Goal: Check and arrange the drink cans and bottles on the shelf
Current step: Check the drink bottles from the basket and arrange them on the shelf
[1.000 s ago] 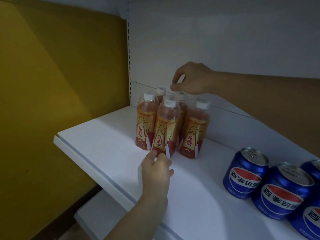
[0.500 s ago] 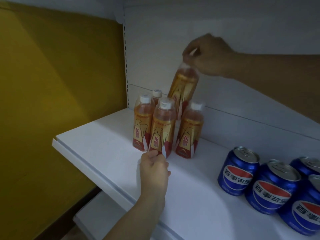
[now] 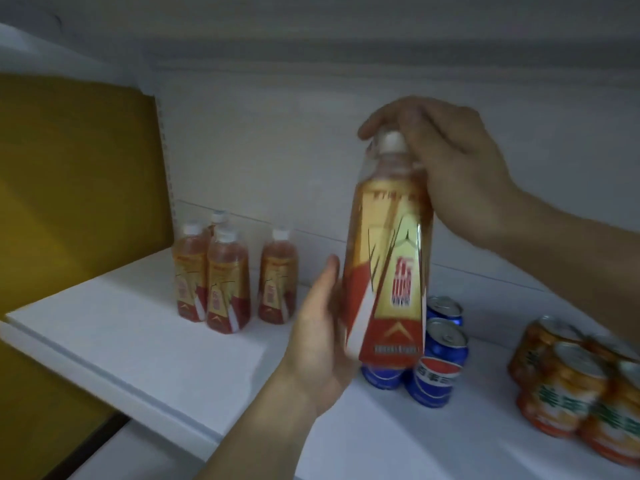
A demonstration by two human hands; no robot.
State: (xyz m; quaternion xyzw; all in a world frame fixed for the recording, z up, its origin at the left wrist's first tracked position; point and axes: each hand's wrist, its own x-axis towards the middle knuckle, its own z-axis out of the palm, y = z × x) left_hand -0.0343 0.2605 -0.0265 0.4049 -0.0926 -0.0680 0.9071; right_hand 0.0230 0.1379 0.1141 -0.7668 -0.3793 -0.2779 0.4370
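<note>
1. Here the right hand (image 3: 450, 174) sits on top of the bottle (image 3: 389, 265), fingers curled round the white cap (image 3: 391, 142) and neck, so it carries the weight from above.
2. The left hand (image 3: 322, 341) lies against the bottle's lower left side, palm and thumb pressed to the label; whether its fingers wrap round behind cannot be told.
3. The bottle hangs upright between the two hands, clear of the shelf (image 3: 138, 341), in front of the person.
4. It looks nearly full, so probably fairly heavy for its size; the thin plastic wall would likely give under a hard squeeze, and the glossy label may slip.
5. The stiff neck and cap give the surest hold, with a palm low on the body to steady it.
6. Just below and behind the left hand stand blue cans (image 3: 436, 372).
7. Well to its left stand four more bottles (image 3: 225, 282).
8. Below the right forearm stand orange cans (image 3: 571, 389).
</note>
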